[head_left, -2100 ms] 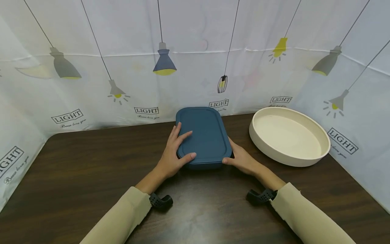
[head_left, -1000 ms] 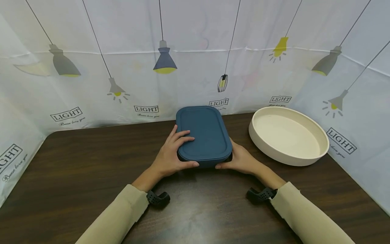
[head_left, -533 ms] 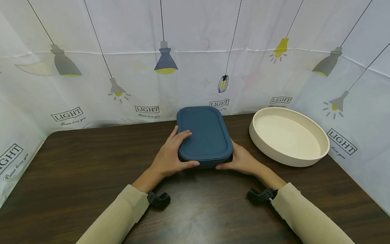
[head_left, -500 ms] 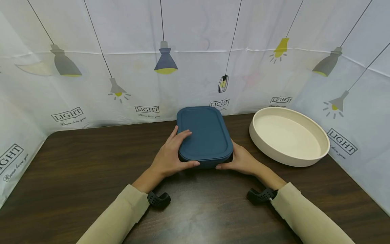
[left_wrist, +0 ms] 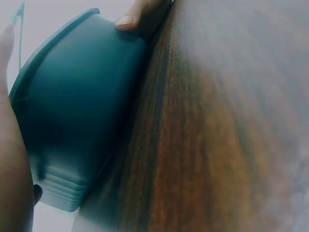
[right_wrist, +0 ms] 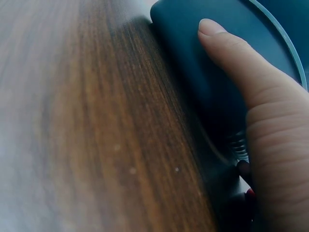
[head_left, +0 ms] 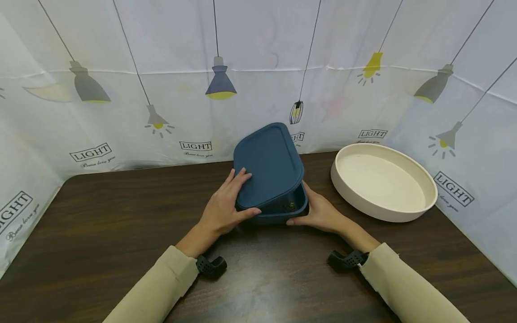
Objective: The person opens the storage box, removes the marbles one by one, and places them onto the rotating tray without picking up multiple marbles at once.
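Note:
A dark blue storage box (head_left: 276, 219) stands on the table with its matching lid (head_left: 268, 161) tilted, the right and far side raised and the left side low. My left hand (head_left: 224, 204) grips the lid at its left edge, thumb at the near corner and fingers on top. With the thumb along the front wall, my right hand (head_left: 323, 210) holds the box at its near right corner; its other fingers are mostly hidden behind the side. Through the gap, small yellowish items (head_left: 290, 206) show inside the box. The right wrist view has the right thumb (right_wrist: 236, 58) against the box wall.
A round cream tray (head_left: 383, 179) with a raised rim stands to the right of the box. Behind the dark wooden table (head_left: 121, 233) hangs a white curtain (head_left: 250, 36) printed with lamps. Each wrist wears a black strap with a camera mount.
The lid has come up off the right side of the box and tilted leftward, opening a gap at the near right corner. My left thumb has risen with it; the right hand keeps its place.

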### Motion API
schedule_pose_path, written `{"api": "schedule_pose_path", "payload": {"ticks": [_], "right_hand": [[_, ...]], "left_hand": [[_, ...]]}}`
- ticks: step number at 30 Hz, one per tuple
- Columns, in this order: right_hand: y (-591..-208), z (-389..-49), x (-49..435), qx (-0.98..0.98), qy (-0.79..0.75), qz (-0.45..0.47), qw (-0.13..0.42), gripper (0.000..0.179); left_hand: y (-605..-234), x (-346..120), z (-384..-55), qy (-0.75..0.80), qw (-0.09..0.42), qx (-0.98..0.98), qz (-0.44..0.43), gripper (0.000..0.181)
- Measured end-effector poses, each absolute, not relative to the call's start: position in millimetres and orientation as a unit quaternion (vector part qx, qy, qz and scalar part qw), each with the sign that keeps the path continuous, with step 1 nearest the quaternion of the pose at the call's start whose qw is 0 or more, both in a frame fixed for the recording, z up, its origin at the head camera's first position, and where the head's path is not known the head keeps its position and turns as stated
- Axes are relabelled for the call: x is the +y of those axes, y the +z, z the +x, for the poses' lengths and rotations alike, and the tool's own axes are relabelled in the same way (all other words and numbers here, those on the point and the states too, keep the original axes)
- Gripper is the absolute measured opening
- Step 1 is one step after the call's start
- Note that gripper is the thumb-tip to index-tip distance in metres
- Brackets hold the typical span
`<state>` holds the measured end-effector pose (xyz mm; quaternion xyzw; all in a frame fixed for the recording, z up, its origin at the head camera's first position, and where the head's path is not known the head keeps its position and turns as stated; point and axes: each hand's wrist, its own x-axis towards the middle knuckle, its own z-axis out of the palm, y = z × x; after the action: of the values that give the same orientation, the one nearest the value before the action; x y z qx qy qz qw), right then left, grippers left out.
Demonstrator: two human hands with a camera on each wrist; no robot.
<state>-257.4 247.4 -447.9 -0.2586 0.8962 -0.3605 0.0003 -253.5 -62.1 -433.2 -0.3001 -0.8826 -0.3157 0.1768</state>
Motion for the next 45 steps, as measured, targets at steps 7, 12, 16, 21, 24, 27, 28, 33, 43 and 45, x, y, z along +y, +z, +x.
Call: {"api": "schedule_pose_path", "payload": {"ticks": [7,12,16,21,24,27,28,33,43,45], "right_hand": [[-448.6,-258.3,247.0,0.897,-0.372,-0.237,-0.002,0.144],[-448.2,-257.6,247.1,0.896,-0.376,-0.239,0.005,0.141],[-447.9,-256.9,247.1,0.898,-0.372,-0.233,0.01,0.138],[-446.9,-256.3,247.3,0.898,-0.375,-0.229,0.013,0.135],[-446.2,-255.0,247.3,0.899,-0.375,-0.226,0.012,0.136],[-445.7,-254.0,247.3,0.902,-0.371,-0.221,0.012,0.136],[-445.5,-253.8,247.3,0.903,-0.369,-0.22,0.011,0.136],[-444.5,-253.5,246.8,0.904,-0.369,-0.216,0.012,0.136],[-445.6,-254.5,246.6,0.904,-0.37,-0.212,0.016,0.136],[-446.8,-254.7,246.5,0.906,-0.368,-0.211,0.015,0.136]], "left_hand": [[-432.9,-62.7,-253.2,-0.316,0.181,-0.884,-0.292,0.107],[-431.6,-62.9,-251.9,-0.324,0.184,-0.88,-0.293,0.106],[-431.7,-63.1,-251.9,-0.327,0.187,-0.878,-0.295,0.103],[-433.0,-63.2,-252.7,-0.355,0.214,-0.865,-0.284,0.092],[-434.6,-63.6,-253.8,-0.392,0.242,-0.846,-0.269,0.082],[-436.0,-64.9,-254.7,-0.419,0.273,-0.826,-0.259,0.07],[-436.0,-65.3,-254.9,-0.423,0.284,-0.821,-0.257,0.066],[-436.7,-68.2,-255.1,-0.42,0.336,-0.808,-0.24,0.045],[-437.0,-77.2,-247.2,-0.449,0.342,-0.809,-0.163,0.026],[-438.0,-79.5,-245.5,-0.47,0.328,-0.806,-0.146,0.024]]}}
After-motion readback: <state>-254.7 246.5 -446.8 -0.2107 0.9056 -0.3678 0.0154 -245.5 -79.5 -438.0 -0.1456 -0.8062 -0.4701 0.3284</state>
